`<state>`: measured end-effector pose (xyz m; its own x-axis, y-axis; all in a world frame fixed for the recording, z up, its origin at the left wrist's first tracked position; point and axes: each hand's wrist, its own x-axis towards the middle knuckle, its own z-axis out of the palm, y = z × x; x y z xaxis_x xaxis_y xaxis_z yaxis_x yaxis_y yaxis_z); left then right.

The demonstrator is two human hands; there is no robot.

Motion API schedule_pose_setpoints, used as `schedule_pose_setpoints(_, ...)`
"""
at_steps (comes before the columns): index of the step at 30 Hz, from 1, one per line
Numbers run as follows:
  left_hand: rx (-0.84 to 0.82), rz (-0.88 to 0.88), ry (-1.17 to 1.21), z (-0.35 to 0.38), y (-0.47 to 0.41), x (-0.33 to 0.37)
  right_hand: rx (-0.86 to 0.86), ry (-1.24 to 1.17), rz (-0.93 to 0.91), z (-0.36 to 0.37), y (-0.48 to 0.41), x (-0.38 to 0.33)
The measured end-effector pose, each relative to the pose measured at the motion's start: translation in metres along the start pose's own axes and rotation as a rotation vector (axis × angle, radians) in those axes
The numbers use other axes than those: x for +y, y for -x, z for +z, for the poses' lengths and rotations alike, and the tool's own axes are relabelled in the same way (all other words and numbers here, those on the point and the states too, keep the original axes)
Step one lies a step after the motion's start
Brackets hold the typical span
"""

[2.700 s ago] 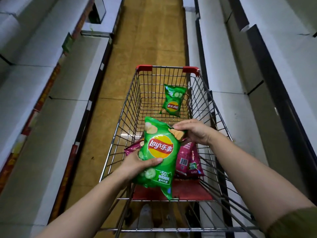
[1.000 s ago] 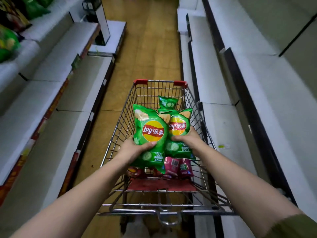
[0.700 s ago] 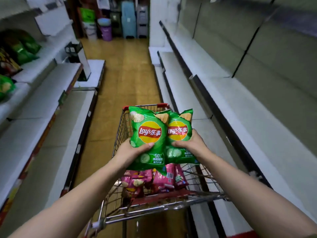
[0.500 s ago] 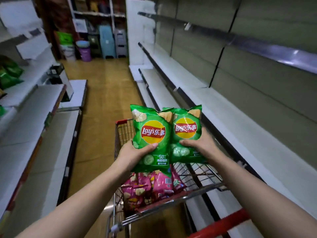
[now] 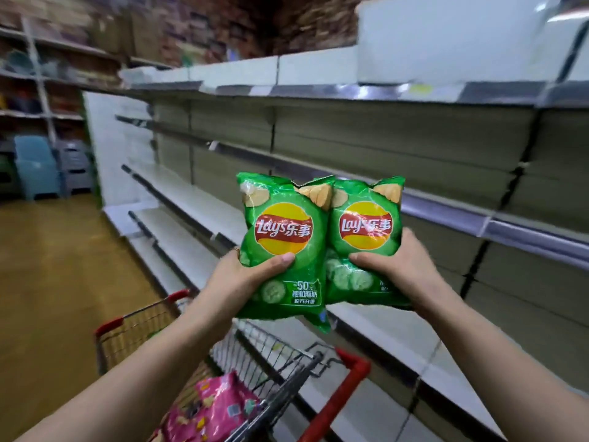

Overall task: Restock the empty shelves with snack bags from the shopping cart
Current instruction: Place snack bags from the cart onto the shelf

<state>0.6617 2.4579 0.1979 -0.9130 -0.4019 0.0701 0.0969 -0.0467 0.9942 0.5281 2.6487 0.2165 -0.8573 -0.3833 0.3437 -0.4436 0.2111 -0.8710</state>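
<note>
Left grip (image 5: 242, 279) wraps lower part of left bag (image 5: 283, 231), thumb across front. Right grip (image 5: 398, 269) clasps right bag (image 5: 366, 224) likewise. Both green bags upright, side by side, edges overlapping, held above cart (image 5: 338, 400), before shelves (image 5: 446, 205). Pink bags (image 5: 210, 409) lie in cart.

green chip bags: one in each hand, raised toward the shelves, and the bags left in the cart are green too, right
Not quite: the head view shows pink bags in the cart, not green. The rest holds: the left hand holds the left green bag, the right hand the right green bag, both raised toward the shelves.
</note>
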Motion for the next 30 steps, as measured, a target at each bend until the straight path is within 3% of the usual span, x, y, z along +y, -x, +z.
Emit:
schedule_pose_setpoints(5, -0.196, 0.083, 0.003, 0.074, -0.005, 0.042, 0.182, 0.045, -0.056, -0.094, 0.024, -0.029)
schedule_pose_setpoints(15, -0.615, 0.005, 0.040, 0.255, 0.001, 0.082, 0.533, 0.138, 0.057, -0.273, 0.097, -0.027)
schedule_pose_setpoints(30, -0.677, -0.152, -0.028, 0.429, -0.008, 0.090, 0.593, -0.013, 0.153, -0.438, 0.106, 0.018)
